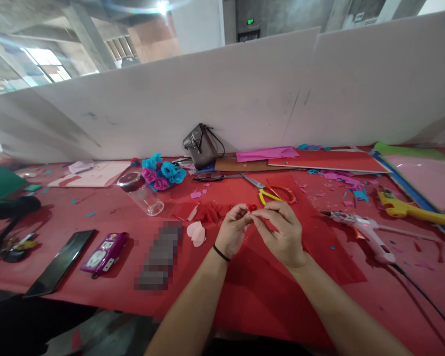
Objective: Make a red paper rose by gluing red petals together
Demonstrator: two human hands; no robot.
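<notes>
Between my fingertips is a small red crepe paper flower (251, 207), mostly covered by them. My left hand (234, 228) pinches it from the left, a black band round that wrist. My right hand (281, 232) closes on it from the right, thumb and forefinger together. Just behind the hands lie crumpled red paper strips (209, 213). Pale pink paper petals (196, 233) rest left of my left hand. Beyond my right hand are scissors (267, 194) with yellow and red handles. Red crepe paper (270, 296) spreads beneath my forearms.
A clear jar (144, 198) stands beside blue and pink paper flowers (163, 172). At right lie a pink glue gun (374, 237) with a cord and a yellow glue gun (411, 210). A purple pouch (104, 254) and black phone (61, 262) lie left. A bag (203, 148) leans on the partition.
</notes>
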